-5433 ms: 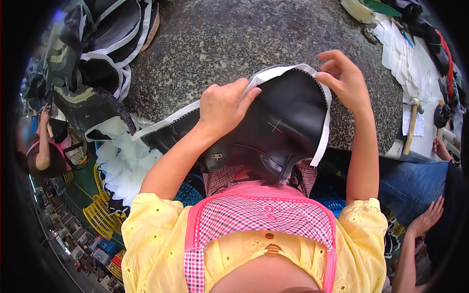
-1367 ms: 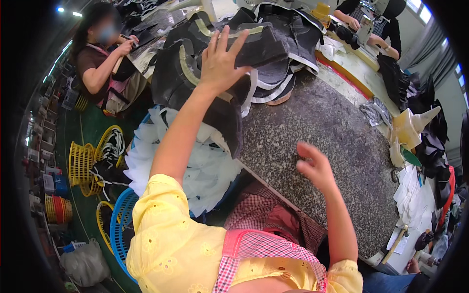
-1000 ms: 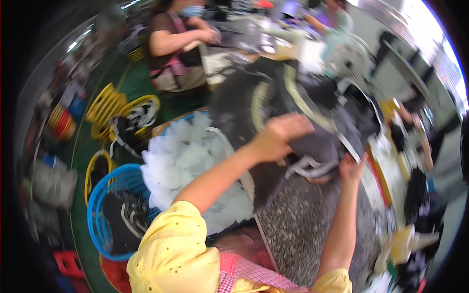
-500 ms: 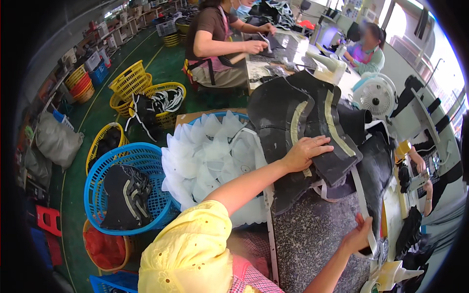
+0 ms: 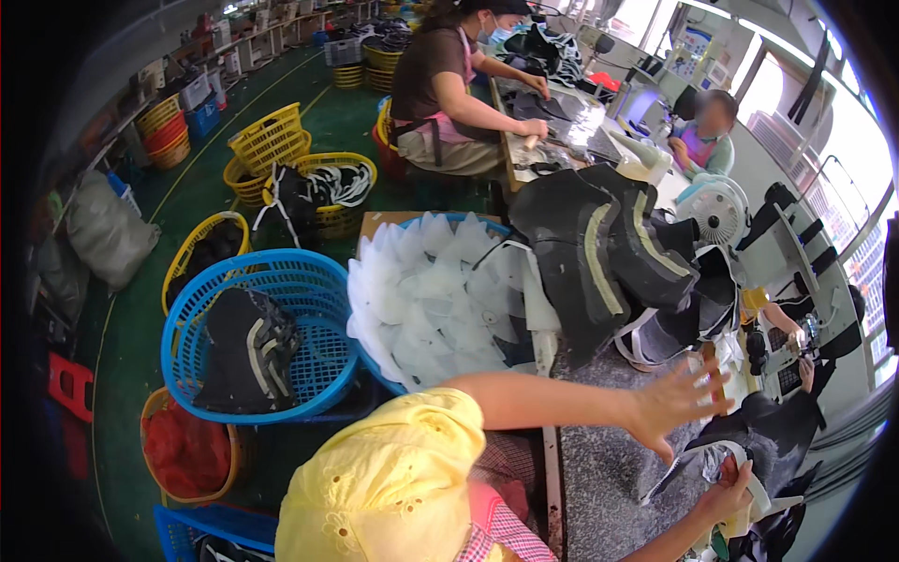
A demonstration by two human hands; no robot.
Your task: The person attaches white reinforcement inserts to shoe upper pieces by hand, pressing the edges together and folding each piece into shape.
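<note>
My left hand (image 5: 676, 405) reaches across the speckled dark worktop (image 5: 599, 468) with its fingers spread and nothing in them. Lower right, my right hand (image 5: 729, 496) is closed on the edge of a black piece with white edging (image 5: 773, 426), which looks like a boot upper. Beyond my left hand lie overlapping black cut pieces (image 5: 562, 239), with pale strips along them. Another black piece with white edging (image 5: 660, 335) lies at their near right side. My right fingertips are partly hidden by the piece they grip.
Left of the worktop, a blue basket (image 5: 412, 382) holds white translucent sheets. Another blue basket (image 5: 178, 365) contains black pieces. Yellow baskets (image 5: 267, 140) stand on the green floor. A co-worker (image 5: 435, 84) works across the table; a white fan (image 5: 716, 215) stands at right.
My left hand has left the stacked black pieces and moved right, fingers spreading. My right hand has moved right and nearer with the white-edged piece. The view has shifted.
</note>
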